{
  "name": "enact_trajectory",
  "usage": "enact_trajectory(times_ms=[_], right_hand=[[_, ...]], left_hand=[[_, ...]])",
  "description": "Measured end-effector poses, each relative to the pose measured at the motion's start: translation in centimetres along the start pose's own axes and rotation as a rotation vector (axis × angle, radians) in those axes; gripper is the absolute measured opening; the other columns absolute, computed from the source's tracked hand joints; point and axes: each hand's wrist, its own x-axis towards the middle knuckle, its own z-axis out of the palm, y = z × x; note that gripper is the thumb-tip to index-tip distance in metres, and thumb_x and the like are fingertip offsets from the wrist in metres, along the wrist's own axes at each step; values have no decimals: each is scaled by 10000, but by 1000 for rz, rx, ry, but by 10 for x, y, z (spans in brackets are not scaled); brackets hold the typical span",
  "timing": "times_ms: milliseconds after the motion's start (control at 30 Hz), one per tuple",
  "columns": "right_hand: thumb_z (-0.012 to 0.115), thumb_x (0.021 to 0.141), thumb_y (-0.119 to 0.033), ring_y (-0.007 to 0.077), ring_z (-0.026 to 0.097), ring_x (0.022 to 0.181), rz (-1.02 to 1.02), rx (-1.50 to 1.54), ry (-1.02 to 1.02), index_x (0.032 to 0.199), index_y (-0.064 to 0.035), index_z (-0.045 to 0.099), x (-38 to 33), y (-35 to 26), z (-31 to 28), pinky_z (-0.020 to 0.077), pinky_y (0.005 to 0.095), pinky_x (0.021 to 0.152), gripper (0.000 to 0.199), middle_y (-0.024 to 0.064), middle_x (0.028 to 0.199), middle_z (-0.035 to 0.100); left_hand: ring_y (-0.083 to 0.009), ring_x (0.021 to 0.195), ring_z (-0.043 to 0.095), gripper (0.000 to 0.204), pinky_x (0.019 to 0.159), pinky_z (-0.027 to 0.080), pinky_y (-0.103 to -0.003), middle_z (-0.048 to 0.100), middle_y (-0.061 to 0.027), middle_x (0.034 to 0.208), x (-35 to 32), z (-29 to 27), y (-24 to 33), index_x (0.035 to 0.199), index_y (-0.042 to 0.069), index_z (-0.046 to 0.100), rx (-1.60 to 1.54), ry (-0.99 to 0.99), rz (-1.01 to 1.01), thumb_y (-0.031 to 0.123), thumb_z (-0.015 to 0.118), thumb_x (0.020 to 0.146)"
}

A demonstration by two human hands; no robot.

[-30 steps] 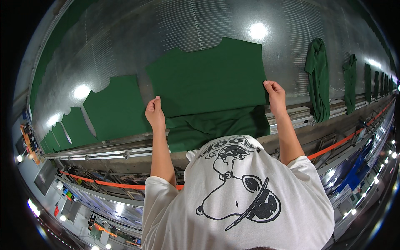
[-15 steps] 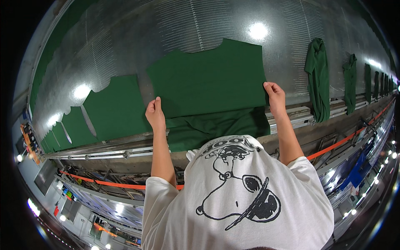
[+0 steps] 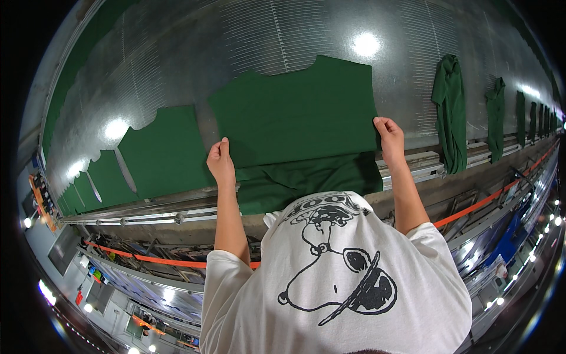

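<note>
In the head view, a green shirt-body panel (image 3: pixel 298 112) lies smooth on the long grey table (image 3: pixel 183 65), its shallow neckline and shoulders pointing away from the person. The left hand (image 3: pixel 221 162) grasps the panel's left side edge, thumb on top; the right hand (image 3: pixel 389 138) grips the opposite side edge between thumb and fingers, slightly higher in the picture. Between the hands runs a straight edge, and below it a creased green cloth section (image 3: pixel 309 180) reaches over the table's near side to the person's white T-shirt (image 3: pixel 424 283); whether it belongs to the same piece, I cannot tell. Just left of the panel, more green panels (image 3: pixel 165 141) lie flat in a row. Well to the right, a bunched green garment piece (image 3: pixel 450 112) lies lengthwise, with similar bundles (image 3: pixel 496 118) beyond it. A metal rail (image 3: pixel 159 219) follows the table's near edge, an orange strip (image 3: pixel 474 212) lower down
</note>
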Motion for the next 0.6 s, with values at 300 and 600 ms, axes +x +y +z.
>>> enact_trajectory(times_ms=[300,600], right_hand=[[686,1010,-152,53,593,835,0,6,-4,1021,-3,709,0,2,-1,473,214,772,151,-17,914,688],[693,1006,-157,54,589,824,-1,-7,0,1016,-4,706,3,6,-1,474,217,757,154,-19,904,681]], left_hand=[[-12,642,350,272,558,267,-223,484,95,720,2,0,-4,919,-12,694,11,4,16,246,696,1008],[-10,620,334,280,533,251,-228,482,93,700,2,1,-4,896,-17,687,0,19,28,241,700,1004]])
